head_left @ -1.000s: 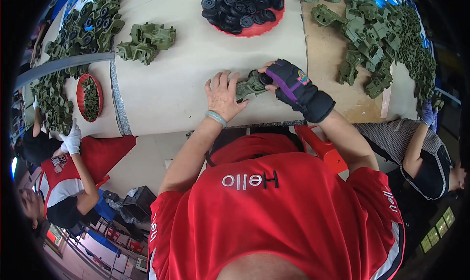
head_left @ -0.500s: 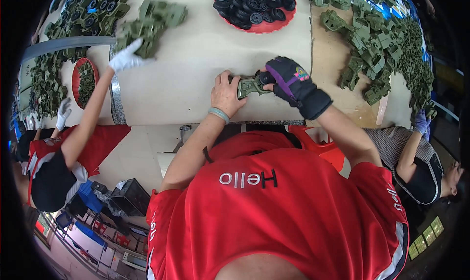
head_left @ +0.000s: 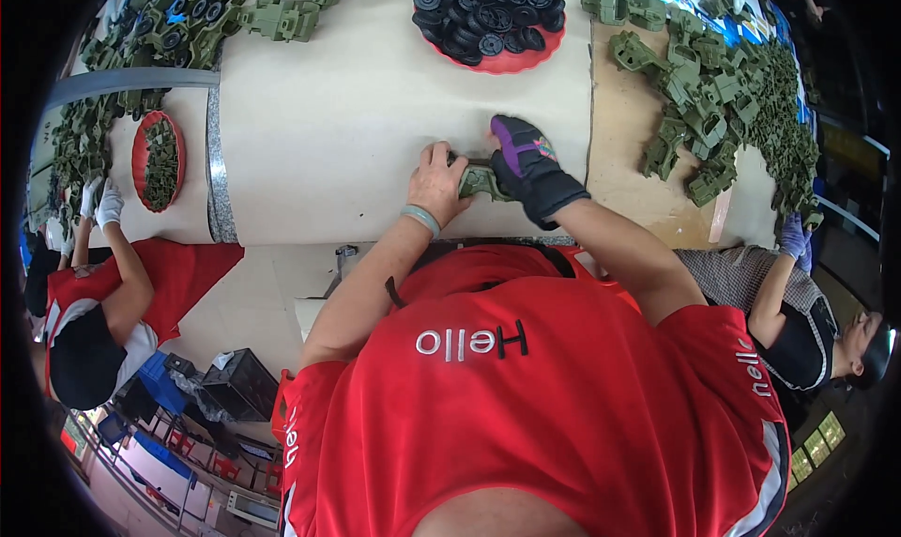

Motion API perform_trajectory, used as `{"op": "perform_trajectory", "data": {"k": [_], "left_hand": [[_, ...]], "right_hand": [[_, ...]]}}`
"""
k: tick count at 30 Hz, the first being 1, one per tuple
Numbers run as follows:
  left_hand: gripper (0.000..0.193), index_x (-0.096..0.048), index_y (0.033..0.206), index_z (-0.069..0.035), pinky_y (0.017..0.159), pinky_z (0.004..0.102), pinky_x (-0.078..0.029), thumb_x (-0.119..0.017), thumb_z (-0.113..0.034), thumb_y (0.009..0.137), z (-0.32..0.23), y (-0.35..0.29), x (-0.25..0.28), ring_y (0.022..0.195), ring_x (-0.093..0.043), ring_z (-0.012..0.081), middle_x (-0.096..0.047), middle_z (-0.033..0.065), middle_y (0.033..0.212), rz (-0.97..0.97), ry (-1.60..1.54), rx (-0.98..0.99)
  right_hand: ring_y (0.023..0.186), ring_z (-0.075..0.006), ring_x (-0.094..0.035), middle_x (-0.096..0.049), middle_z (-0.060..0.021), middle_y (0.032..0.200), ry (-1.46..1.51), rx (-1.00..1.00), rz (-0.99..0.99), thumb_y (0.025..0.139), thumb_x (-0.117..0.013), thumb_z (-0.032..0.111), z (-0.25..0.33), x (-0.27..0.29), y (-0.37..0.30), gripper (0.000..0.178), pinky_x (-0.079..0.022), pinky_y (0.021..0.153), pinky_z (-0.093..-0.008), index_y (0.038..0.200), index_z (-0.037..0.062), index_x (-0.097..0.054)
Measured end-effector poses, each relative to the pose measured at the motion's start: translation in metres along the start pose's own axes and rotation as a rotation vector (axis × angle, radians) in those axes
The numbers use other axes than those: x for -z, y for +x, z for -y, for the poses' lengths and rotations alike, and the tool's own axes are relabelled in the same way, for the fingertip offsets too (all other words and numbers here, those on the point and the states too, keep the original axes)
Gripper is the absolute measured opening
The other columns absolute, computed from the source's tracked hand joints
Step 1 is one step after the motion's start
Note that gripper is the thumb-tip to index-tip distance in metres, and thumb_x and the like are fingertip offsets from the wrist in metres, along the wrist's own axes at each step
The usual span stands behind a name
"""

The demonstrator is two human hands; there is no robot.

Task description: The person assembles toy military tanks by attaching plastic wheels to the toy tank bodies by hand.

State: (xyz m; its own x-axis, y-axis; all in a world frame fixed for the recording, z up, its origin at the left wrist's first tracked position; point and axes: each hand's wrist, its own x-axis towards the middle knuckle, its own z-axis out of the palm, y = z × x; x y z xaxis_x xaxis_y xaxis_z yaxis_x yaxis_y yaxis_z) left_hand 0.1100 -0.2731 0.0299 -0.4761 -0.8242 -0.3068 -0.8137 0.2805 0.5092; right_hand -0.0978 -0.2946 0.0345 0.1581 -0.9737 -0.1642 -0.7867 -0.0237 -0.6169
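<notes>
A green plastic toy car body (head_left: 481, 182) lies on the table in front of me. My left hand (head_left: 437, 178), bare with a band at the wrist, is closed around its left end. At its right end is my right hand (head_left: 531, 166) in a black and purple glove, its fingers curled in and mostly hidden by the glove's back. Whatever those fingers hold cannot be made out. A small dark part (head_left: 452, 158) shows beside the left fingers.
A red tray (head_left: 507, 65) of black toy wheels (head_left: 492, 17) sits at the far middle. Green car bodies (head_left: 699, 105) are heaped at right, others (head_left: 291, 16) at far left. A red bowl (head_left: 160, 161) of small green parts stands left. Co-workers sit on both sides.
The black wheel under my right glove has gone out of sight, and that hand has shifted slightly left. The left co-worker's arm has drawn back, leaving green car bodies at the far left.
</notes>
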Motion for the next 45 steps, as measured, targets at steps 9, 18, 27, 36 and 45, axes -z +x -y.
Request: {"op": "perform_trajectory", "data": {"k": [9, 18, 27, 36, 45], "left_hand": [[0.067, -0.066, 0.125, -0.014, 0.094, 0.0509, -0.056, -0.089, -0.027, 0.064, 0.009, 0.000, -0.011, 0.130, -0.048, 0.0393, -0.048, 0.0163, 0.133, -0.097, -0.022, -0.074], [0.069, -0.066, 0.127, -0.015, 0.097, 0.0514, -0.053, -0.090, -0.031, 0.064, 0.011, 0.003, -0.016, 0.132, -0.047, 0.0388, -0.048, 0.0163, 0.134, -0.069, 0.019, -0.067], [0.096, -0.046, 0.152, -0.023, 0.113, 0.0561, -0.041, -0.091, -0.026, 0.067, 0.010, 0.025, 0.041, 0.149, -0.035, 0.0404, -0.033, 0.0163, 0.161, -0.094, 0.277, -0.089], [0.102, -0.030, 0.160, -0.007, 0.112, 0.0531, -0.043, -0.086, -0.034, 0.080, 0.029, 0.014, -0.005, 0.136, -0.048, 0.0415, -0.047, 0.0211, 0.150, -0.277, -0.497, 0.139], [0.110, -0.022, 0.164, -0.010, 0.106, 0.0502, -0.049, -0.084, -0.040, 0.078, -0.005, -0.001, -0.025, 0.122, -0.057, 0.0444, -0.060, 0.0250, 0.134, -0.141, -0.460, 0.212]], "right_hand": [[0.097, -0.0383, -0.067, -0.069, -0.0177, 0.099, -0.242, 0.329, 0.175, 0.084, -0.067, 0.023, 0.019, 0.019, 0.013, 0.023, -0.052, 0.087, -0.0491, 0.102, 0.0078, -0.067], [0.097, -0.0337, -0.068, -0.070, -0.0142, 0.100, -0.373, 0.586, 0.438, 0.085, -0.065, 0.022, 0.021, 0.031, 0.027, 0.024, -0.053, 0.085, -0.0474, 0.107, 0.0106, -0.068], [0.093, -0.0439, -0.067, -0.068, -0.0238, 0.102, 0.265, -0.166, -0.082, 0.095, -0.064, 0.017, 0.008, 0.002, -0.030, 0.021, -0.055, 0.081, -0.0502, 0.107, 0.0004, -0.064], [0.102, -0.0406, -0.065, -0.069, -0.0188, 0.106, -0.465, 0.058, -0.263, 0.087, -0.076, 0.026, -0.036, 0.099, 0.114, 0.035, -0.052, 0.087, -0.0521, 0.113, 0.0066, -0.065], [0.103, -0.0363, -0.070, -0.072, -0.0175, 0.108, -0.189, 0.148, -0.308, 0.092, -0.071, 0.016, -0.069, 0.100, 0.110, 0.029, -0.055, 0.089, -0.0446, 0.119, 0.0053, -0.066]]}}
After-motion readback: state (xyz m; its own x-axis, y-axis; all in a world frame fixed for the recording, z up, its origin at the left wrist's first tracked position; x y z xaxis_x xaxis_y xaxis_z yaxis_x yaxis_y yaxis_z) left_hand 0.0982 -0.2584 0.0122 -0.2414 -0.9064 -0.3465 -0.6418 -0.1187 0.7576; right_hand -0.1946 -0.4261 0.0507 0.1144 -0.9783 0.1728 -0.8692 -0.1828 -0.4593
